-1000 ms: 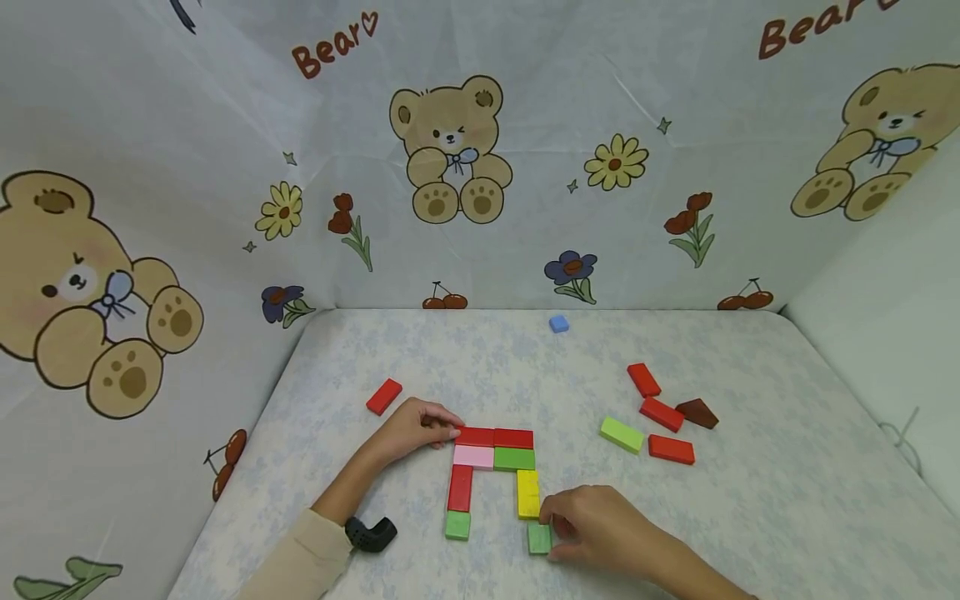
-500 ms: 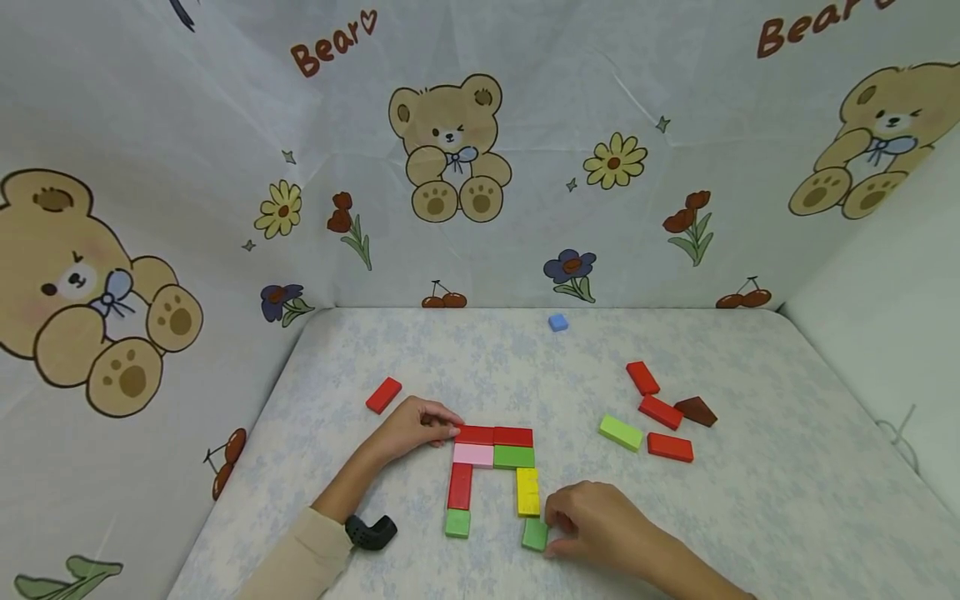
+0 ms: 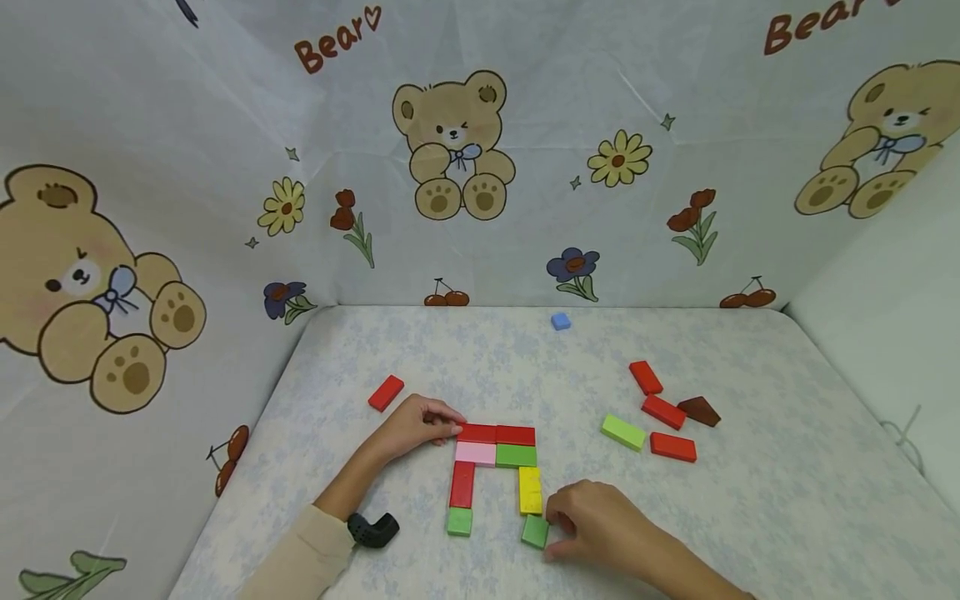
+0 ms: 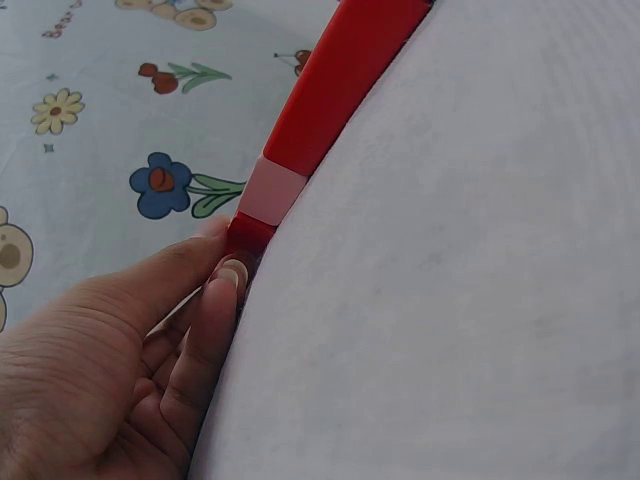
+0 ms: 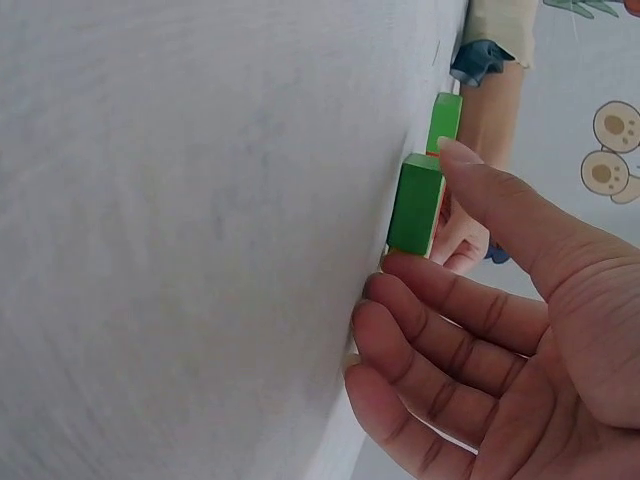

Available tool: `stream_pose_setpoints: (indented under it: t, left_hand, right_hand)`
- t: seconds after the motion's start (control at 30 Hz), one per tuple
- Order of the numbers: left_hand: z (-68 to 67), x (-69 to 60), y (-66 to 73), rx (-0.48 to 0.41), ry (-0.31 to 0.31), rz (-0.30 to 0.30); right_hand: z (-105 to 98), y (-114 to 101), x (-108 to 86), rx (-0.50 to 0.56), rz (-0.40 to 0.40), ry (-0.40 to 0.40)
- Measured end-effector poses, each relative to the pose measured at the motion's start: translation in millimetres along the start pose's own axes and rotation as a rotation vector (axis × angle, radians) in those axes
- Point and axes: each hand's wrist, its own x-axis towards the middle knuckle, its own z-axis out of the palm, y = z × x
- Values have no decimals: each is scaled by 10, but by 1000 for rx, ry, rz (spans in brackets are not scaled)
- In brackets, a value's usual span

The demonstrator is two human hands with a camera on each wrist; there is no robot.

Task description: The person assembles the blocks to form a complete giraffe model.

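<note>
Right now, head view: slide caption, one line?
Block arch: right hand at askew green block beside yellow block; left hand at upper left red block.

In the head view, the beige sleeve (image 3: 300, 558) at seven o'clock and the right forearm (image 3: 686, 571) at five run out at the bottom. In the left wrist view, the left hand's (image 4: 125, 350) fingers (image 4: 185, 262) hide part of the red block (image 4: 250, 234) at nine, and a second red block (image 4: 345, 80) at twelve is cut by the top edge. In the right wrist view, the right hand (image 5: 510, 325) at four is cut by the right edge, and what lies behind the green block (image 5: 414, 205) at two is mostly hidden.
</note>
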Motion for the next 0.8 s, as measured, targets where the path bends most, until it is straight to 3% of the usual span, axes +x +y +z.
stream_pose_setpoints:
  t: [0.2, 0.53, 0.8]
  left_hand:
    - [-4, 3, 2, 9, 1, -13]
    - [14, 4, 7, -6, -4, -10]
    - [11, 8, -4, -19, 1, -2]
  right_hand:
    - [26, -8, 16, -11, -42, 16]
    - [33, -16, 0, -39, -11, 9]
    - [37, -16, 6, -54, -29, 29]
